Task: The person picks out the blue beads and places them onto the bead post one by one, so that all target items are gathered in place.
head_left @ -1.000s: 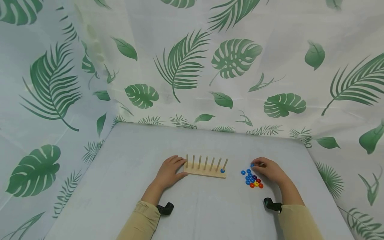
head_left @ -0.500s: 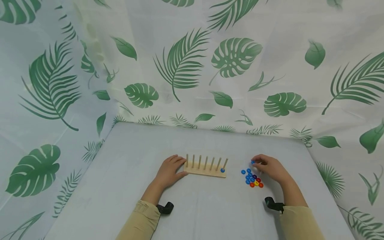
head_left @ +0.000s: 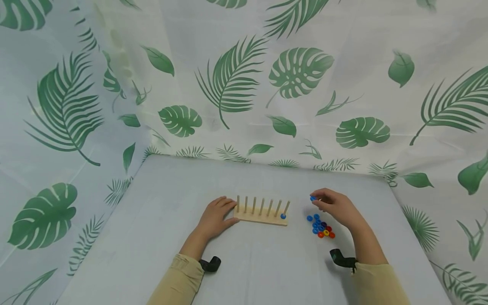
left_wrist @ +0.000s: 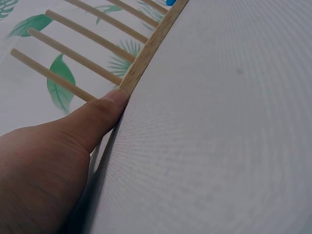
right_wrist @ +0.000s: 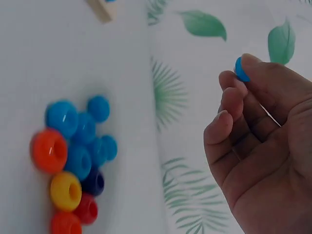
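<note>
Here we are with the right hand (head_left: 337, 207), and it has a blue bead (head_left: 313, 198) pinched between thumb and forefinger! We see that bead held up in the air above the worktop (head_left: 274, 262), beyond the far edge of the loose beads and to the right of the wooden peg board (head_left: 259, 219). From the right wrist we get the close look: the bead sits right at the fingertips, the other fingers bent in towards the palm.

Over on the other side, the left hand (head_left: 214, 218) has hold of the board's left end — thumb against the near corner, fingers round at the far one. Seven pegs (head_left: 262, 206) stand in a row along that board, and at the foot of the rightmost we spot another blue bead (head_left: 283, 216).

Now to the cluster just in front of the right hand: several blue beads (head_left: 315, 225), a dark purple bead (head_left: 323, 224), a red bead (head_left: 328, 229), a yellow bead (head_left: 326, 233) and two orange beads (head_left: 320, 234), many of them touching. Behind it all we have a white backdrop (head_left: 236, 21) printed with green leaves — and tan sleeves (head_left: 181, 275) on both arms, too.
</note>
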### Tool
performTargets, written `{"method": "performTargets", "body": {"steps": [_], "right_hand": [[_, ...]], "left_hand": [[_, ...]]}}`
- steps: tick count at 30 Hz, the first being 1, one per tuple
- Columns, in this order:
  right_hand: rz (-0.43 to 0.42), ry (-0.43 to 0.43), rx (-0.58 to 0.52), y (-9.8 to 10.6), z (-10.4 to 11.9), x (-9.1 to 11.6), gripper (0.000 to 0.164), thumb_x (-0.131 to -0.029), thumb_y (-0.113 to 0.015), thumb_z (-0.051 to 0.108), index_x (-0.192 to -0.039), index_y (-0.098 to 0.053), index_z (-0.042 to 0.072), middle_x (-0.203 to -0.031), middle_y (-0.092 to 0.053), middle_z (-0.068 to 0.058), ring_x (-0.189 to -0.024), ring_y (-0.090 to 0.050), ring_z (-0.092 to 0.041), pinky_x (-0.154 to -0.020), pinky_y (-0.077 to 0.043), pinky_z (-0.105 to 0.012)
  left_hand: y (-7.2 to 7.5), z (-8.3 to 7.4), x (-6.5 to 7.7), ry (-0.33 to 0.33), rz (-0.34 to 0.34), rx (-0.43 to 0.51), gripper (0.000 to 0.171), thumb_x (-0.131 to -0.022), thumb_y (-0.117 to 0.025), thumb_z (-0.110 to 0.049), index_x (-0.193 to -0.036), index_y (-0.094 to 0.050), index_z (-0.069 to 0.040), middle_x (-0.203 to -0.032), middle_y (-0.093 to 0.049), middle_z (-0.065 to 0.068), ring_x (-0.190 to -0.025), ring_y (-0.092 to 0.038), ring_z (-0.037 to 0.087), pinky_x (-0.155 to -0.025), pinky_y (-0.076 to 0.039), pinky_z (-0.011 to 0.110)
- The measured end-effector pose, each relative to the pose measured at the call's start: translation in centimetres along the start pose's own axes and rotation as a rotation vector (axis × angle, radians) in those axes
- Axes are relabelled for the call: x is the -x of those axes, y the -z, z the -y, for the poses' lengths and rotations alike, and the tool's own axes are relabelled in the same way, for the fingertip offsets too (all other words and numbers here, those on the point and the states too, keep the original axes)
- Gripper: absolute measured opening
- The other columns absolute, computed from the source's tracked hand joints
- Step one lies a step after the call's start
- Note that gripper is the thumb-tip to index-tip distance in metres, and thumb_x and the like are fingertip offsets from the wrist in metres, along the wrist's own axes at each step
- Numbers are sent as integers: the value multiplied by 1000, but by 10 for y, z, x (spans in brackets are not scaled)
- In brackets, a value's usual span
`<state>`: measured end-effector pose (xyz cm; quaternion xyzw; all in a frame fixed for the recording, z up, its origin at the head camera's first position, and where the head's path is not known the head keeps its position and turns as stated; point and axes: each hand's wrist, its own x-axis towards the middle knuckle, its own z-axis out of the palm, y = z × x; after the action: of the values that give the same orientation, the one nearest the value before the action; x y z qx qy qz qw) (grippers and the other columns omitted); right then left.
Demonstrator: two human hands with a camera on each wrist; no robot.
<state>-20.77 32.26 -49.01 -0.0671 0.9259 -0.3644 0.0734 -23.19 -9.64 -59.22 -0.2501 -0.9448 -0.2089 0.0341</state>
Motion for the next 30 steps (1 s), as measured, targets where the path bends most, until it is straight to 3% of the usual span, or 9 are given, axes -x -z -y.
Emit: {"method": "performTargets", "body": {"steps": [8,16,25,30], "right_hand": [[-8,70,-59,-9,30,0,37,-95,-64,43,-123,-64,18,-108,-68,-5,-91,-63,-27,-75,-58,-29],[-33,154,-22,-20,43,-6,27,-95,-67,36,-118,-67,23,-106,-66,2,-88,-59,-19,-72,-56,-26],[-22,159,-43,-31,51,-11,29,-94,-67,37,-118,-67,20,-108,-65,2,-90,-59,-18,-73,-56,-27],[-14,159,-54,-37,53,-13,24,-94,-68,35,-115,-67,25,-108,-64,4,-91,-60,-17,-75,-56,-26]], "left_hand": [[-1,1,0,-1,2,-2,62,-92,-61,-55,-144,-53,-23,-145,-54,1,-144,-39,28,-122,-30,47],[-1,1,0,-2,-6,-15,61,-92,-62,-55,-143,-53,-23,-144,-55,0,-143,-39,26,-121,-31,47],[0,1,0,-2,-4,-10,61,-92,-62,-55,-143,-53,-23,-144,-54,-1,-144,-38,26,-121,-31,47],[1,0,1,-15,-21,-22,59,-92,-63,-53,-142,-54,-22,-143,-55,0,-143,-40,27,-120,-33,47]]}}
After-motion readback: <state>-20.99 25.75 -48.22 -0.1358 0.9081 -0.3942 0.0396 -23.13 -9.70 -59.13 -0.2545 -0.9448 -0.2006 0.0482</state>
